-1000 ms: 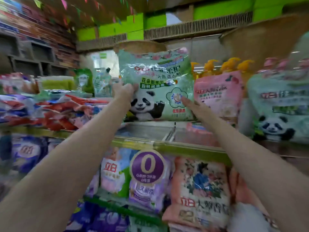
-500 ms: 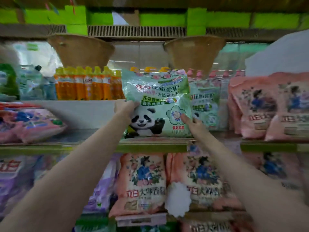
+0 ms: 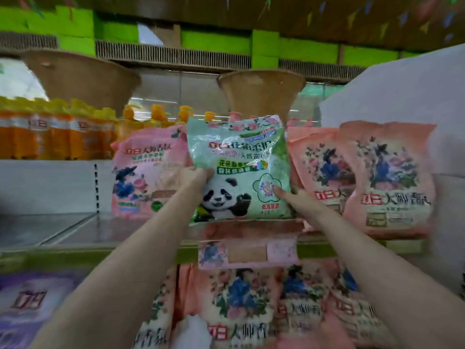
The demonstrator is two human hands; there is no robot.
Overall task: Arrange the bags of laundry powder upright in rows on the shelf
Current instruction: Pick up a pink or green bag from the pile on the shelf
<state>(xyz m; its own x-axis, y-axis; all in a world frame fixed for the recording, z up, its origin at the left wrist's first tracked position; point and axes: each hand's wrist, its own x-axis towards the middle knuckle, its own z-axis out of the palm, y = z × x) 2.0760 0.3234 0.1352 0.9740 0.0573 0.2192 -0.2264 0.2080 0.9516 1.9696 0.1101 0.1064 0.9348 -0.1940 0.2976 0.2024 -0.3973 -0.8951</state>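
Note:
A green laundry powder bag with a panda [image 3: 239, 167] is held upright at the upper shelf [image 3: 75, 230], its bottom over a flat-lying pink bag [image 3: 249, 250]. My left hand [image 3: 198, 176] grips the bag's left edge. My right hand [image 3: 294, 197] grips its lower right edge, thumb on the front. One pink bag [image 3: 148, 172] stands to its left. Two salmon-pink bags [image 3: 387, 180] stand upright to its right.
Orange bottles [image 3: 57, 137] line the back left of the shelf, with bare shelf floor below them. Two woven baskets [image 3: 261, 94] sit behind. The lower shelf holds more pink bags [image 3: 241, 306] and a purple one [image 3: 32, 306]. A large white bag [image 3: 402, 96] looms at upper right.
The view has swung right along the shelf. Both hands have carried the panda bag from beside green bags to a gap between pink bags.

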